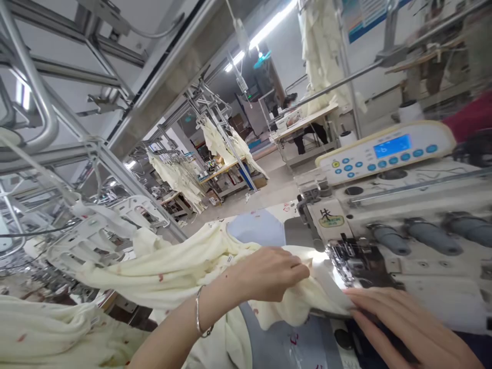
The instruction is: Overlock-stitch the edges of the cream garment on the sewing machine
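Observation:
Pale yellow fabric with small reddish prints runs from the hangers at left to the needle area of a white sewing machine. My left hand, with a silver bracelet at its wrist, is closed on the fabric left of the needle. Its fingers are curled, and the thumb is hidden. At the lower right, my right hand has its fingers stretched out, with the fingertips on the edge of a whitish strip by the lit presser foot. Cloth lies under the left hand.
A control panel with a blue display tops the machine. White plastic hangers and metal rails hang at left. More pale yellow garments hang further off. A person sits at a distant sewing table.

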Demonstrator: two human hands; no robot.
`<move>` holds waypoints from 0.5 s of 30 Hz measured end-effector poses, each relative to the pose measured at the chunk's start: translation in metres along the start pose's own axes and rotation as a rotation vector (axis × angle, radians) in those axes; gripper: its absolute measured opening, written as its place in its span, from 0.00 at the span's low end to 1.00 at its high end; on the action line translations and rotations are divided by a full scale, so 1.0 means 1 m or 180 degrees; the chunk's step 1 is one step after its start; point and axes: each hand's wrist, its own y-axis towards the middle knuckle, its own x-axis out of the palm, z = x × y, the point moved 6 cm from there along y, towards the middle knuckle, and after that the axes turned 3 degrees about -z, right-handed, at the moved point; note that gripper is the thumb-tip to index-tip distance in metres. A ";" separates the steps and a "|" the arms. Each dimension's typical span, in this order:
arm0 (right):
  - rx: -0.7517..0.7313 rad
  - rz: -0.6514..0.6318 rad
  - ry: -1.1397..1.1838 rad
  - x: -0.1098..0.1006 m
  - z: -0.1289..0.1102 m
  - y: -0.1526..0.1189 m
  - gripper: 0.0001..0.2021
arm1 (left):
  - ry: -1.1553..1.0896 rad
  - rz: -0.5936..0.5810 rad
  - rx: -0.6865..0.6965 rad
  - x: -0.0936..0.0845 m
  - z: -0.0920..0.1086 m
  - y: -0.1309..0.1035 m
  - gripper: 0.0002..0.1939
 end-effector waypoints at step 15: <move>0.0567 -0.0342 0.0448 -0.004 -0.020 0.019 0.18 | -0.1864 0.0583 0.0689 -0.043 0.034 -0.004 0.11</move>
